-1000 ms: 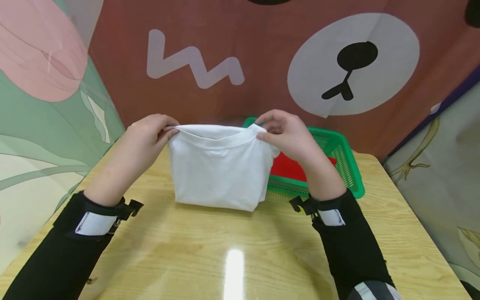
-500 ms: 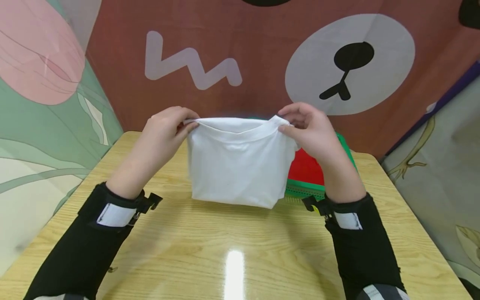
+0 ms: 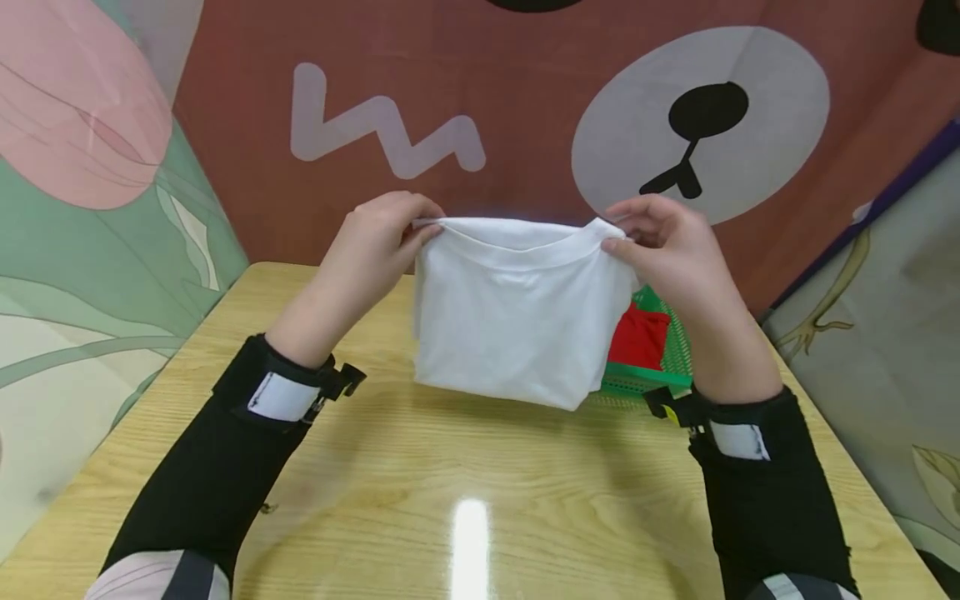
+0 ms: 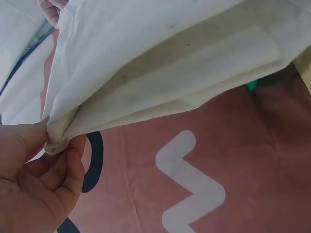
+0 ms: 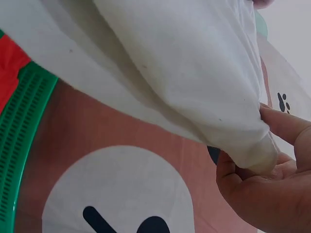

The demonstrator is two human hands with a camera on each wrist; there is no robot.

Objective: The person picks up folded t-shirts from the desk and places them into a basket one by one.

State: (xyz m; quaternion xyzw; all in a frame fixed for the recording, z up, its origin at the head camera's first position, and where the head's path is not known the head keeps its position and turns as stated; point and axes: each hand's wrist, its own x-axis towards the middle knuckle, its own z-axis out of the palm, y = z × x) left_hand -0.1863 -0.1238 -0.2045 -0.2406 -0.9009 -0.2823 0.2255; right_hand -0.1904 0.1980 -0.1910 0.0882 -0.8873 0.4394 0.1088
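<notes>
White shirt [image 3: 517,325], pinched by left hand [image 3: 384,237] and right hand [image 3: 671,246], hangs farther right in frame now, hiding more basket [image 3: 641,381].

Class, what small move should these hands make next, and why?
Probably move the white shirt toward the green basket: the left hand and right hand pinch its top edge, it hangs above the table, and the basket already holds red cloth.
</notes>
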